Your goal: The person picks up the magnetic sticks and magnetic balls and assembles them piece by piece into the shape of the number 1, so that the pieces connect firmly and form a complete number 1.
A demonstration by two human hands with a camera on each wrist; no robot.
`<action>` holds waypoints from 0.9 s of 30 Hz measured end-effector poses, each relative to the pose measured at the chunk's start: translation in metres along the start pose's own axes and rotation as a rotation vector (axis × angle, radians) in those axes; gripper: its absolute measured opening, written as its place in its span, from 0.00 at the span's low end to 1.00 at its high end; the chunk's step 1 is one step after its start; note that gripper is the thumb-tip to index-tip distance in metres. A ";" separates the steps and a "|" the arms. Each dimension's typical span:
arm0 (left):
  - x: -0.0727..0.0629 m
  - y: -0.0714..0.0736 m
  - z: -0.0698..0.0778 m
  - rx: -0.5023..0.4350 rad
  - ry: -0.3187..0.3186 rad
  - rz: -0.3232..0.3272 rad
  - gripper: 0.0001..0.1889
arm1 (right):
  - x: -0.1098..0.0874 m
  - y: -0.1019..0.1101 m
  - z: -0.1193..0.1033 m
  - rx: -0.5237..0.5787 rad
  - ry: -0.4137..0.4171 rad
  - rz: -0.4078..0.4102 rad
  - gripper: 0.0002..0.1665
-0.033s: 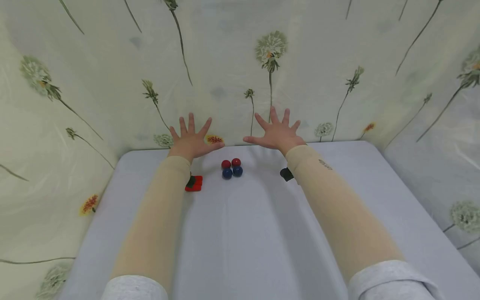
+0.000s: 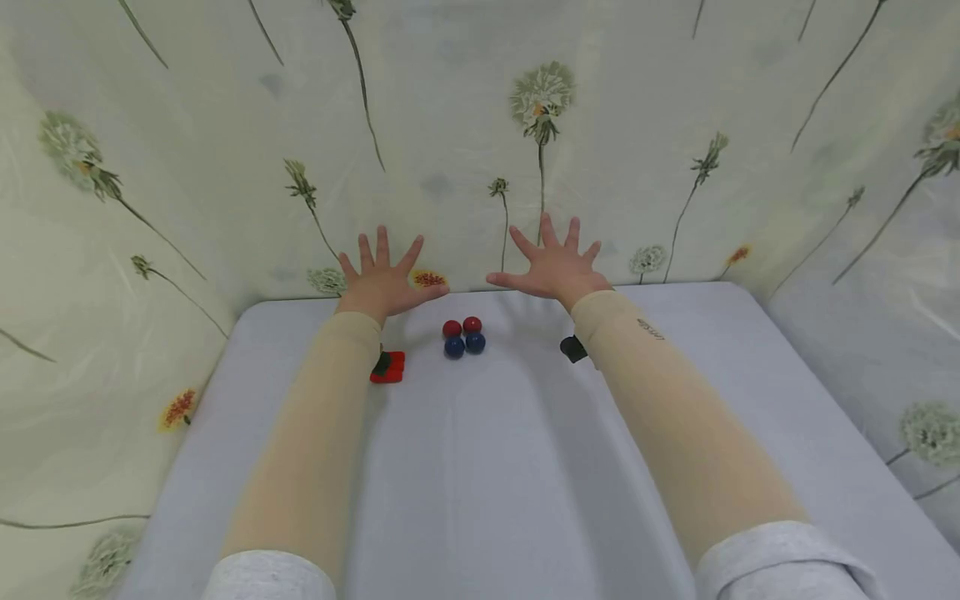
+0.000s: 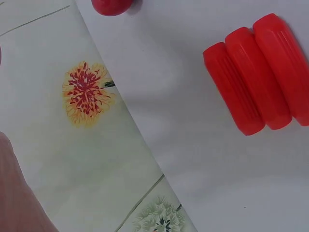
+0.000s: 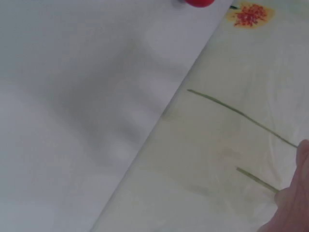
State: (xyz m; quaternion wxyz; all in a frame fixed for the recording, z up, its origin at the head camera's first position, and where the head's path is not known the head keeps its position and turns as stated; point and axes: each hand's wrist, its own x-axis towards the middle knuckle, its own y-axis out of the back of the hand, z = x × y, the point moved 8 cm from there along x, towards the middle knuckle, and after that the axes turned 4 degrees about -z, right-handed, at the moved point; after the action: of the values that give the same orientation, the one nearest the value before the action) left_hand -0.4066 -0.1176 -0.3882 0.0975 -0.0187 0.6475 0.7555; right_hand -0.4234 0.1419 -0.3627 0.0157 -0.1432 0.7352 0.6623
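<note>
My left hand (image 2: 380,286) is held out over the far side of the table, fingers spread and straight, with nothing in it. The right hand (image 2: 557,271) mirrors it, palm down with fingers spread, and is empty too. Between and nearer than the hands, two red balls (image 2: 452,329) and two dark blue balls (image 2: 476,342) sit close together in a small square. Beside the left wrist lie three red ridged plastic bars (image 3: 258,75), side by side; the forearm partly hides them in the head view.
The white table (image 2: 480,467) ends just beyond the balls, where a curtain with dandelion print (image 2: 450,125) hangs and continues along both sides. A small dark piece (image 2: 573,349) shows at the right wrist. Both forearms wear beige sleeves (image 2: 300,450).
</note>
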 end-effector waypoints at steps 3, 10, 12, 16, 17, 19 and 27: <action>0.001 -0.003 -0.001 0.000 -0.002 -0.014 0.58 | 0.001 -0.001 0.000 -0.006 0.000 -0.009 0.64; 0.002 -0.006 -0.006 -0.009 -0.020 -0.031 0.58 | 0.004 0.000 0.008 -0.024 -0.004 0.009 0.65; 0.001 -0.006 -0.007 -0.014 -0.025 -0.036 0.56 | 0.005 -0.001 0.010 -0.024 0.002 0.010 0.65; 0.002 -0.008 -0.010 -0.019 -0.031 -0.051 0.53 | 0.007 -0.003 0.013 -0.009 0.022 0.013 0.64; 0.002 -0.009 -0.011 -0.020 -0.033 -0.050 0.53 | 0.007 -0.003 0.013 -0.004 0.029 0.019 0.64; 0.002 -0.010 -0.012 -0.021 -0.042 -0.041 0.52 | 0.007 -0.002 0.013 0.015 0.045 0.029 0.63; 0.003 -0.017 -0.015 -0.021 -0.089 0.017 0.50 | 0.004 -0.010 0.015 0.045 0.129 0.065 0.55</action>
State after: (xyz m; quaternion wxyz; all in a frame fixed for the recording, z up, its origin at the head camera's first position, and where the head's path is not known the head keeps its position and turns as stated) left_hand -0.4078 -0.1300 -0.4077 0.1195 0.0194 0.6345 0.7634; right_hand -0.4276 0.1546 -0.3755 -0.0501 -0.1611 0.7539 0.6350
